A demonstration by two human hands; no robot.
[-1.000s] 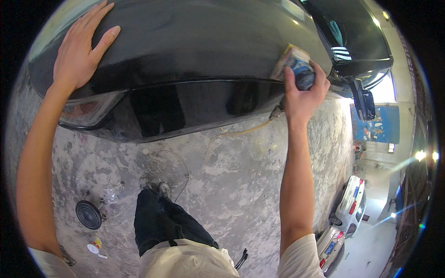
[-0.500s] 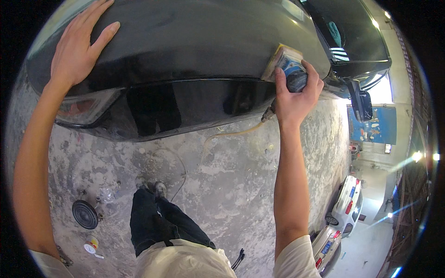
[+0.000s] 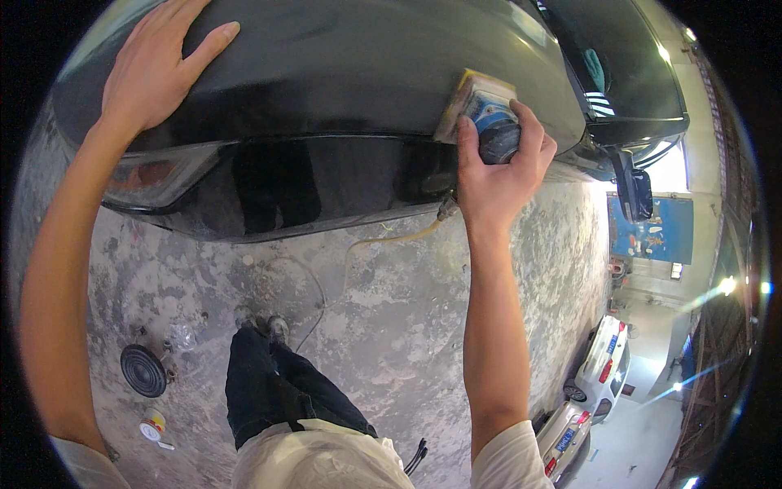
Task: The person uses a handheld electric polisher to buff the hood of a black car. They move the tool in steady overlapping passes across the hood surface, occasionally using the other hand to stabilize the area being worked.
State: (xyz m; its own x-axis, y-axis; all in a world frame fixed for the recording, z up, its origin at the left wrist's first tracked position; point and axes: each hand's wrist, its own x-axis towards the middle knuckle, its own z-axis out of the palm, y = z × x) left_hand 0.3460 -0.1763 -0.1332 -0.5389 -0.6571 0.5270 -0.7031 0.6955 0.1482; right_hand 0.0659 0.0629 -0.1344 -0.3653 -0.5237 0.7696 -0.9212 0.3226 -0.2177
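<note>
A black car body (image 3: 342,73) fills the top of the head view, matte above and glossy below. My right hand (image 3: 501,167) grips a blue and black hand sander (image 3: 493,122) with a yellow-edged pad pressed flat on the panel's edge. A pale air hose (image 3: 391,238) hangs from the tool toward the floor. My left hand (image 3: 155,65) lies flat on the upper panel at the far left, fingers spread, holding nothing. A headlight (image 3: 155,175) sits just below that wrist.
Stained concrete floor (image 3: 391,326) lies under me, with my dark trousers and shoes (image 3: 269,375) at the middle. A round black disc (image 3: 143,371) and a small tin (image 3: 152,426) lie at the lower left. White cars (image 3: 601,371) are parked at the right.
My right hand has slid the sander leftward along the panel edge. My left hand has stayed flat on the panel.
</note>
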